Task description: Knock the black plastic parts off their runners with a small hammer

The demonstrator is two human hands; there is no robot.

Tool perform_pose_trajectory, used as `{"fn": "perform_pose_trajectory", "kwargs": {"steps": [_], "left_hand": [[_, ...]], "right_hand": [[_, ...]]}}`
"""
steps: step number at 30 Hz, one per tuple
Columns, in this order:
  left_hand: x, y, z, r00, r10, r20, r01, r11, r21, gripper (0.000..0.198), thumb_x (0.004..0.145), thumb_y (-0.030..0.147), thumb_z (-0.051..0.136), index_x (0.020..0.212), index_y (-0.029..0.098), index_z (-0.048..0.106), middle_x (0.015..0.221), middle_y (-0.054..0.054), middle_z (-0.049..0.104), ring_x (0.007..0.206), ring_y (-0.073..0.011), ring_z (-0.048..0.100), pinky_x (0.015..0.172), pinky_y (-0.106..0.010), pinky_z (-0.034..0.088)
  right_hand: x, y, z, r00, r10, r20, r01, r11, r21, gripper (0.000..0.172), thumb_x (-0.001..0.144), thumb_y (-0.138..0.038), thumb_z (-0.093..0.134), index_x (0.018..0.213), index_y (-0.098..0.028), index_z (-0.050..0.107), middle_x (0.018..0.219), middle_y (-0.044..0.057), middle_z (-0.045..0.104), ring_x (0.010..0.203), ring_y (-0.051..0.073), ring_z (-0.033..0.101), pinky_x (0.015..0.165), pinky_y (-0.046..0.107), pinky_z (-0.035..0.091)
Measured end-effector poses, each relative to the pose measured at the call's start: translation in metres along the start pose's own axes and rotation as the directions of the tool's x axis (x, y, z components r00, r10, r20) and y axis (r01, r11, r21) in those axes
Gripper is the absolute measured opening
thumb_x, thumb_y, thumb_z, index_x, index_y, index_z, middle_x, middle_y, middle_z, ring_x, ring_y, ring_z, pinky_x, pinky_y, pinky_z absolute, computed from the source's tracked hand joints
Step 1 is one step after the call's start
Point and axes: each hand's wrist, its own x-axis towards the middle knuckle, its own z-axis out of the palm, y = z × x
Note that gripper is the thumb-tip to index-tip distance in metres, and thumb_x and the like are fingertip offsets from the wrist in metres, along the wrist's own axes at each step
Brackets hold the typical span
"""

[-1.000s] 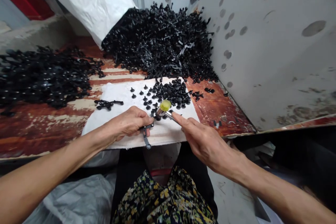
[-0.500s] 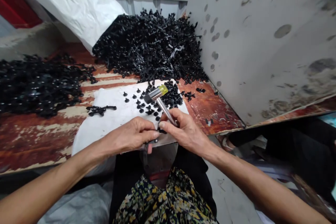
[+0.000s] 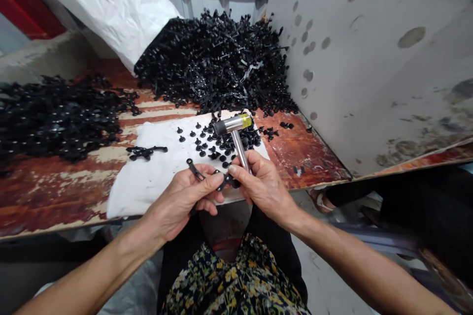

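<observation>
Left hand (image 3: 181, 202) is holding a black plastic runner (image 3: 194, 170) while right hand (image 3: 263, 187) is gripping a yellow-tipped mallet (image 3: 234, 124) upright above a white cloth (image 3: 148, 192) strewn with black studs (image 3: 240, 137), on a worn red desk (image 3: 306, 152) before a heaped black pile (image 3: 214, 64).

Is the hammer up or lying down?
Up: the right hand holds the hammer by its handle, with the head on top.

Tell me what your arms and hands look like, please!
The left hand and right hand are bare: no gloves, rings or watch show. The forearms have no sleeves in view. Below them is a dark cloth top patterned with yellow flowers.
</observation>
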Motion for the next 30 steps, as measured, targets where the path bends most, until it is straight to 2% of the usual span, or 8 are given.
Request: {"fn": "perform_pose_trajectory", "kwargs": {"steps": [2,5,9,12,15,17,23,30], "left_hand": [[0.006,0.002,0.003,1.000,-0.002,-0.030,0.001,1.000,-0.012,0.053,0.046,0.040,0.092,0.075,0.016,0.055,0.050,0.005,0.056,0.038,-0.0073,0.047,0.033,-0.016,0.038],[0.016,0.007,0.000,0.996,-0.004,-0.084,0.002,1.000,-0.029,0.041,0.053,0.027,0.089,0.069,0.015,0.052,0.046,0.008,0.050,0.032,-0.0020,0.034,0.028,-0.011,0.024],[0.028,0.013,-0.005,0.990,-0.067,-0.128,0.063,0.997,-0.036,0.025,0.066,0.013,0.079,0.067,0.014,0.054,0.043,0.009,0.045,0.028,0.0001,0.026,0.028,-0.010,0.016],[0.034,0.015,-0.004,0.985,-0.093,-0.146,0.091,0.996,-0.024,0.021,0.073,0.009,0.072,0.064,0.012,0.054,0.043,0.007,0.046,0.028,0.0006,0.024,0.028,-0.010,0.016],[0.038,0.017,-0.002,0.982,-0.098,-0.161,0.099,0.995,-0.002,0.021,0.077,0.007,0.068,0.062,0.010,0.055,0.051,0.000,0.058,0.028,0.0015,0.025,0.028,-0.011,0.017],[0.039,0.018,-0.001,0.982,-0.102,-0.158,0.104,0.994,0.010,0.021,0.079,0.006,0.067,0.061,0.009,0.056,0.053,-0.001,0.060,0.028,0.0015,0.025,0.028,-0.011,0.018],[0.040,0.020,0.000,0.978,-0.114,-0.175,0.123,0.992,0.039,0.022,0.079,0.005,0.065,0.060,0.010,0.055,0.049,0.000,0.058,0.027,0.0009,0.024,0.027,-0.011,0.016],[0.043,0.019,0.000,0.979,-0.085,-0.184,0.101,0.992,0.076,0.020,0.078,0.006,0.066,0.063,0.011,0.055,0.053,-0.002,0.061,0.028,0.0012,0.025,0.028,-0.012,0.016]], "right_hand": [[-0.002,0.001,-0.001,1.000,-0.012,0.015,0.012,0.999,-0.032,0.017,0.087,-0.037,0.058,0.081,-0.022,0.053,0.061,-0.006,0.046,0.050,0.009,0.040,0.046,0.022,0.031],[-0.006,0.004,-0.011,0.997,-0.054,-0.055,0.048,0.992,-0.115,0.018,0.090,-0.038,0.056,0.086,-0.020,0.057,0.064,-0.005,0.048,0.050,0.008,0.039,0.045,0.022,0.030],[-0.014,0.016,-0.031,0.983,-0.091,-0.159,0.070,0.989,-0.134,0.020,0.091,-0.039,0.056,0.085,-0.020,0.055,0.077,-0.002,0.056,0.048,0.006,0.038,0.042,0.021,0.029],[-0.019,0.025,-0.037,0.983,-0.044,-0.178,0.031,0.996,-0.079,0.021,0.090,-0.040,0.057,0.085,-0.020,0.053,0.075,-0.003,0.056,0.045,0.005,0.038,0.040,0.021,0.030],[-0.023,0.028,-0.037,0.985,0.025,-0.169,-0.029,0.999,-0.023,0.024,0.089,-0.043,0.057,0.083,-0.021,0.052,0.060,-0.008,0.046,0.039,0.006,0.036,0.036,0.021,0.029],[-0.023,0.027,-0.036,0.985,0.048,-0.167,-0.049,0.999,-0.001,0.025,0.088,-0.045,0.057,0.082,-0.021,0.052,0.055,-0.009,0.041,0.038,0.006,0.035,0.035,0.020,0.029],[-0.022,0.028,-0.037,0.987,0.025,-0.159,-0.025,1.000,0.003,0.026,0.088,-0.045,0.059,0.084,-0.020,0.055,0.067,-0.005,0.052,0.040,0.005,0.036,0.034,0.020,0.030],[-0.022,0.032,-0.038,0.988,0.021,-0.156,-0.018,1.000,0.016,0.026,0.089,-0.045,0.058,0.087,-0.020,0.055,0.070,-0.005,0.053,0.041,0.004,0.037,0.035,0.019,0.030]]}}
